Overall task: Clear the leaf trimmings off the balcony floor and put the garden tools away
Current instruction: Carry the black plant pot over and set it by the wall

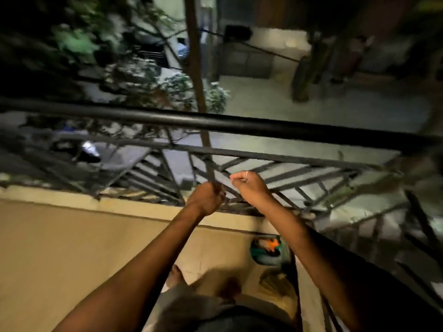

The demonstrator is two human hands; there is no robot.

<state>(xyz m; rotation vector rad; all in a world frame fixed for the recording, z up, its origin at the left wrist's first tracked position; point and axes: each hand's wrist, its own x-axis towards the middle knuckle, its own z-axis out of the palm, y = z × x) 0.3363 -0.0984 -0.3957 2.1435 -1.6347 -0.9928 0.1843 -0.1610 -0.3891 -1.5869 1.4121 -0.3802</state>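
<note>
While both arms reached toward the railing (287, 130), left hand (206, 200) gripped a long brown pole (196, 68); right hand (249, 185) clenched in a fist. Green-and-orange item (266, 251), blurred, lay on floor (96, 259) beside railing.

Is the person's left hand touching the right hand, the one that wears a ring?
Apart. In the head view, bars of the black metal railing show through a narrow gap between the left hand and the ringed right hand.

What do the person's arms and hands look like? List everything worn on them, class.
The left forearm and right forearm are bare: no sleeves, watch or bracelet in view. The right hand wears one thin pale ring on a finger. The left hand shows no ring.
</note>
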